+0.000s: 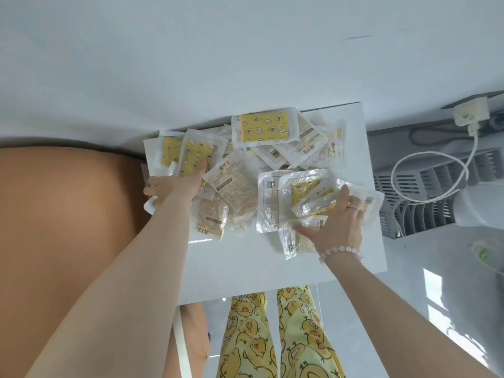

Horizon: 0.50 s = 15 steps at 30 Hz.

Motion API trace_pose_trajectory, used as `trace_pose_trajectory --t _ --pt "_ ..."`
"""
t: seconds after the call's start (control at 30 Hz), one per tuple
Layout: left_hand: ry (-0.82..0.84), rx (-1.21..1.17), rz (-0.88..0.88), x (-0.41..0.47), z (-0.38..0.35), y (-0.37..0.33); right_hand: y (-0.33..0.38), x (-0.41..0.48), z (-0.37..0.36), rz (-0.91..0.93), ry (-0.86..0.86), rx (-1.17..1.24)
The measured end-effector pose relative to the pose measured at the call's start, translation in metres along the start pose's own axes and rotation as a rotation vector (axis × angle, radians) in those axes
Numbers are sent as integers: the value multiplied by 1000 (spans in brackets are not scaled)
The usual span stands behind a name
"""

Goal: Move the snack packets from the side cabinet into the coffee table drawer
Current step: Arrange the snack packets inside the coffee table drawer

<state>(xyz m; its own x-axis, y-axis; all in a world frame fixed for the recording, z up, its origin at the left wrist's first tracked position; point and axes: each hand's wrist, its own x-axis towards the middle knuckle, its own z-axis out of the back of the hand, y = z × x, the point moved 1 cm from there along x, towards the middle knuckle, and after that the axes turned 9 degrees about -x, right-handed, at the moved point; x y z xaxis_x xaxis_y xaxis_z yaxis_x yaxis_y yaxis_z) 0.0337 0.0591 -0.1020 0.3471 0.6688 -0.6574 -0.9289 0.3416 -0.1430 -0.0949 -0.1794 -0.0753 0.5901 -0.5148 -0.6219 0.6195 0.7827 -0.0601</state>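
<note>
Head view: a loose heap of flat, crinkly clear-and-white plastic snack packets (pixel 246 173), some with yellow printed faces, lies on the glossy white side cabinet (pixel 245 268) top. The left hand (pixel 174 184) presses flat, fingers spread wide, on a yellow packet (pixel 195 156) at the heap's left edge. The right hand (pixel 336 225), with a beaded bracelet (pixel 341 252) at its wrist, closes its grip on a bunch of packets (pixel 308 203) at the right.

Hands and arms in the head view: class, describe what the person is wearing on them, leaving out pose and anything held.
Both forearms are bare, with no sleeves in view. The right hand has a thin ring on one finger and a bracelet of pale round beads at the wrist. The left hand shows no jewellery.
</note>
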Motion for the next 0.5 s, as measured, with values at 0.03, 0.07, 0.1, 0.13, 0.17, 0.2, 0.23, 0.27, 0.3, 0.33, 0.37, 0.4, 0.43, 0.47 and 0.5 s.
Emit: trace_pose_trajectory --t 0.03,0.07,0.1,0.13,0.17,0.2,0.23,0.27,0.3,0.33,0.37,0.4,0.43,0.47,0.5 --pt "0 -9 -15 0 -1 0 -2 -2 -2 -24 -4 35" --pt "-1 -19 -28 1 -2 2 -3 -3 -4 -50 -8 63" --pt "2 -19 -37 1 -2 2 -4 -4 -6 -76 -14 79" --pt "4 -8 -46 1 -2 2 -4 -5 -7 -98 -21 87" --pt "3 10 -60 1 -2 3 -4 -5 -7 -111 -29 92" --pt "3 31 -79 1 -1 3 -4 -4 -8 -120 -34 103" --pt "6 59 -102 0 -1 4 -3 -3 -7 -126 -38 125" --pt "11 90 -122 1 -1 5 -3 -3 -7 -137 -43 155" --pt "16 112 -134 4 0 7 -3 -3 -7 -150 -50 186" --pt "22 124 -140 7 0 10 -3 -4 -7 -164 -61 214" --pt "31 142 -151 9 2 11 -4 -5 -7 -177 -68 243" --pt "43 160 -160 9 4 12 -5 -6 -8 -190 -68 277" --pt "52 170 -170 9 6 12 -6 -6 -9 -203 -54 309" --pt "63 175 -175 7 7 11 -7 -5 -11 -210 -24 328" --pt "71 181 -179 6 8 10 -8 -4 -12 -209 16 326"
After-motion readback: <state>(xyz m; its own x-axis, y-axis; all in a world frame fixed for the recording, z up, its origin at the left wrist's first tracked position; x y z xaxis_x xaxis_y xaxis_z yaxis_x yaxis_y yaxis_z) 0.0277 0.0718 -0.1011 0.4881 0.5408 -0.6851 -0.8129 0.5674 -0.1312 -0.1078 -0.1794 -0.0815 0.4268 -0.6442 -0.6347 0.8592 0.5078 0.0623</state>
